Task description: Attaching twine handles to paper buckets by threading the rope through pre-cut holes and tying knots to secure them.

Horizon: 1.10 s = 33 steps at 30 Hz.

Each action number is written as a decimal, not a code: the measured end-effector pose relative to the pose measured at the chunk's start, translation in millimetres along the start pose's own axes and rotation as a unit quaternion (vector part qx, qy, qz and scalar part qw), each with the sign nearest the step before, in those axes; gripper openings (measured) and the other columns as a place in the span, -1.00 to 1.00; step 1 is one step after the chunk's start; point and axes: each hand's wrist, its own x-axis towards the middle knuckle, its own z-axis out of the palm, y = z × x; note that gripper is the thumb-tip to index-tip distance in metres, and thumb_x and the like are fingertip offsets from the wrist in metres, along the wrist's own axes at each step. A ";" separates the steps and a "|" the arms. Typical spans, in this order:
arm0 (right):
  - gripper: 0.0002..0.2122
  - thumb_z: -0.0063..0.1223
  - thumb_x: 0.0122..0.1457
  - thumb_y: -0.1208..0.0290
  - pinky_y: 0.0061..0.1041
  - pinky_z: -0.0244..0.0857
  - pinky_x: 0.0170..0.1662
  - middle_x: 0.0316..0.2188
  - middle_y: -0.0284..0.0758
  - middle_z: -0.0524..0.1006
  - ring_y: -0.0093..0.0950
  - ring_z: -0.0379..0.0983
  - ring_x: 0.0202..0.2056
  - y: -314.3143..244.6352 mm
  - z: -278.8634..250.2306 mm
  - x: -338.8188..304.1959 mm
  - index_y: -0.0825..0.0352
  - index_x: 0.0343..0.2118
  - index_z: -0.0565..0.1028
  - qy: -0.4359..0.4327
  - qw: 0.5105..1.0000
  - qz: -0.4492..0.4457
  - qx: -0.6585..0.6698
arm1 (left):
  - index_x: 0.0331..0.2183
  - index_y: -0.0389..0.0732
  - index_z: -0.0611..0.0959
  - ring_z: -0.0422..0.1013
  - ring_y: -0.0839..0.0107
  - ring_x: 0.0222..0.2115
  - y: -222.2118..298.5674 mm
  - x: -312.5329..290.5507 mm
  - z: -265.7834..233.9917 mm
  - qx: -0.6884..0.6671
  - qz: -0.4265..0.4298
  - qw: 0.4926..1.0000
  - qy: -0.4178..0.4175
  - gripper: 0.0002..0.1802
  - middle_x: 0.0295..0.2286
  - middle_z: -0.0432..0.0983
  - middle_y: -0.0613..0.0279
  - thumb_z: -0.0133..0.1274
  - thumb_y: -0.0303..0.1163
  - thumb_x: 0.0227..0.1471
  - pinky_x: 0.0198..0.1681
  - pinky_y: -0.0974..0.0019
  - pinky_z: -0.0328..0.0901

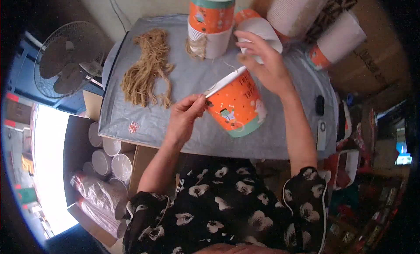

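Note:
My left hand (184, 116) pinches the white rim of an orange paper bucket (238, 105), thumb on the outside. The bucket is tilted, with cartoon figures on its side and a green band at its base. Above the rim's right end, my right hand (267, 66) is raised with its fingers stretched apart and nothing visible in them. A thin strand of twine (232, 66) runs up from the rim near that hand; where it ends is hard to see. Beyond the bucket, a stack of orange and white buckets (212, 24) has twine hanging at its side.
A bundle of brown twine (146, 66) lies on the grey-covered table (192, 74). More white bucket stacks (297, 11) lean at the back right. A carton (94, 219) of wrapped paper buckets stands lower left, below a fan (68, 59). Small dark and white objects lie at the right edge.

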 end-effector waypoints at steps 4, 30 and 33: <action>-0.16 0.31 0.05 -0.01 -0.27 0.13 0.24 0.23 -0.19 0.31 -0.29 0.21 0.25 14.9 -16.6 -51.5 0.38 0.28 0.19 0.150 0.984 0.031 0.093 | -0.28 -0.16 0.66 0.41 0.61 -0.42 5.1 -3.9 8.5 -0.261 -0.017 0.964 0.046 -0.83 -0.41 0.58 0.37 0.08 -0.28 0.23 -0.30 0.52 0.29; -0.12 0.18 0.05 0.00 -0.36 0.06 0.30 0.26 -0.13 0.26 -0.32 0.19 0.27 -42.7 -134.5 156.6 0.44 0.33 0.09 0.005 0.990 -0.051 -0.133 | -0.13 -0.27 0.49 0.31 0.56 -0.59 177.4 210.0 -19.6 -0.216 0.131 0.960 -0.120 -0.74 -0.56 0.45 0.33 0.00 -0.30 0.23 -0.52 0.51 0.20; -0.04 0.11 -0.02 -0.17 -0.36 0.07 0.27 0.28 -0.12 0.23 -0.31 0.16 0.28 -36.2 -143.3 197.4 0.38 0.35 0.08 -0.036 0.983 0.012 -0.178 | -0.14 -0.28 0.49 0.38 0.52 -0.58 170.6 240.8 -19.5 -0.200 0.124 0.969 -0.080 -0.76 -0.55 0.47 0.29 -0.05 -0.34 0.23 -0.53 0.49 0.24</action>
